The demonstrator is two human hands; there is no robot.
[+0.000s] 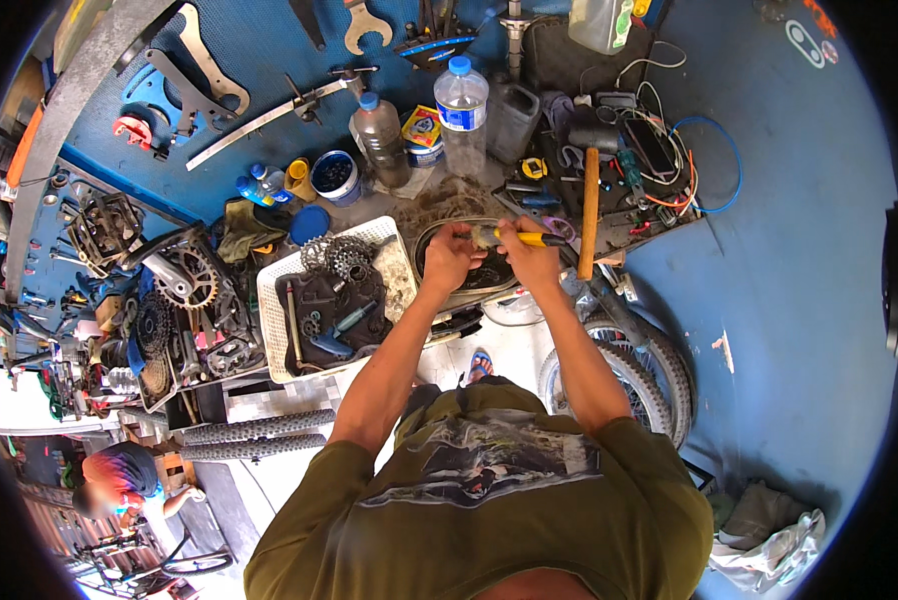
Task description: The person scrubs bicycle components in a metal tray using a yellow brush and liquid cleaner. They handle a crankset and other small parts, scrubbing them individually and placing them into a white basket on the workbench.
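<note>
Both my hands are over a round basin (481,294) with dark, dirty contents on the workbench. My right hand (532,258) is closed around a yellow-handled brush (543,239), its pale bristles pointing left toward my other hand. My left hand (448,262) has its fingers pinched close to the bristles; whatever it holds is hidden by the fingers. Just left of the basin sits a white plastic basket (274,335) with a bicycle cassette (349,258) and a blue-handled tool (347,322) in it.
Bottles, including a clear one with a blue cap (462,110), stand behind the basin. A wooden stick (590,215) and tangled cables lie to the right. Cranksets (187,280) crowd the left; bicycle wheels (624,370) stand below the bench. Another person (124,475) works at lower left.
</note>
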